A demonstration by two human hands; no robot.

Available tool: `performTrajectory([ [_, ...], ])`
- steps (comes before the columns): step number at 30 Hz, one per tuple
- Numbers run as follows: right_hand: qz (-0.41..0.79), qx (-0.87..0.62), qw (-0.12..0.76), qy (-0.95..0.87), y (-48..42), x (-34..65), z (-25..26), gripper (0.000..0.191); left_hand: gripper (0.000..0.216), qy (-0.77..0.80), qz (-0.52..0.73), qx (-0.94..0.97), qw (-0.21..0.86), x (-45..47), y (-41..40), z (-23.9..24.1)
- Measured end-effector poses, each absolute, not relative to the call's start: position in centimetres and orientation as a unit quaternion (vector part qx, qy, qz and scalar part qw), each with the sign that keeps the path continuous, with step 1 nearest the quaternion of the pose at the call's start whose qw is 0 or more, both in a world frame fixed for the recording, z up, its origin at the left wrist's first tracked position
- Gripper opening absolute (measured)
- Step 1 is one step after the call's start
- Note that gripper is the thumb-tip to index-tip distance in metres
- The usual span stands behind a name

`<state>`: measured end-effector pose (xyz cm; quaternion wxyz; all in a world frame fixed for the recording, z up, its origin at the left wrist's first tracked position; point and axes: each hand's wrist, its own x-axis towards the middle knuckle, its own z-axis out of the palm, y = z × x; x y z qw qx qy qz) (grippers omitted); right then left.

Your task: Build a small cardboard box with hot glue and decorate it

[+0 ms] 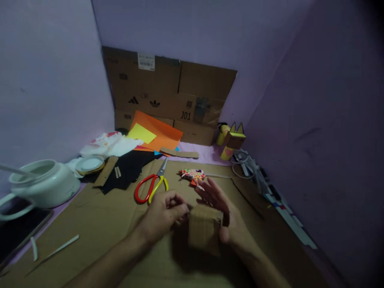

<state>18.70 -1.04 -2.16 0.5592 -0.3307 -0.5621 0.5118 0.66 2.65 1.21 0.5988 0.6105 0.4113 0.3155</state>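
- One small cardboard box [204, 232] is at the lower centre of the frame.
- Left hand [163, 212]: fingers curled by its upper-left edge; I cannot tell what they pinch.
- Right hand [234, 224]: fingers loosely extended, thumb at the box's right side.
- Scissors [161, 171] and a patterned glue gun [192, 174] lie near frame centre.
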Motion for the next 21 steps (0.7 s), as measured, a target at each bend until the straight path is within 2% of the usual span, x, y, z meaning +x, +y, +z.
performTrajectory([
  [2,0.569,-0.315,0.544,-0.531,-1.0,18.3,-2.2,0.089,0.026,0.401,0.311,0.568,0.648,0.7,2.8,1.0],
  [3,0.573,-0.330,0.546,-0.514,-1.0,18.1,-2.2,0.074,0.029,0.388,0.303,0.555,0.671,0.7,2.8,0.8],
  [5,0.545,-0.385,0.563,-0.488,-1.0,17.8,-2.2,0.048,0.036,0.341,0.278,0.554,0.707,0.5,2.9,0.6],
  [7,0.519,-0.421,0.576,-0.471,-1.0,17.6,-2.0,0.037,0.046,0.286,0.244,0.597,0.709,0.4,2.6,0.6],
  [10,0.505,-0.434,0.582,-0.466,-0.9,17.6,-1.7,0.036,0.072,0.287,0.193,0.688,0.638,0.5,1.6,1.4],
  [11,0.504,-0.439,0.580,-0.466,-0.9,17.6,-1.7,0.036,0.073,0.317,0.182,0.705,0.607,0.6,1.3,1.7],
  [14,0.528,-0.444,0.586,-0.425,-0.7,17.7,-1.6,0.032,0.060,0.357,0.191,0.713,0.572,0.8,0.8,2.1],
  [18,0.585,-0.368,0.642,-0.333,-0.3,18.5,-1.6,0.053,0.051,0.305,0.269,0.602,0.688,0.7,1.7,1.5],
  [21,0.570,-0.373,0.612,-0.401,-0.5,18.9,-1.5,0.057,0.053,0.295,0.332,0.517,0.732,0.7,2.6,0.7],
])
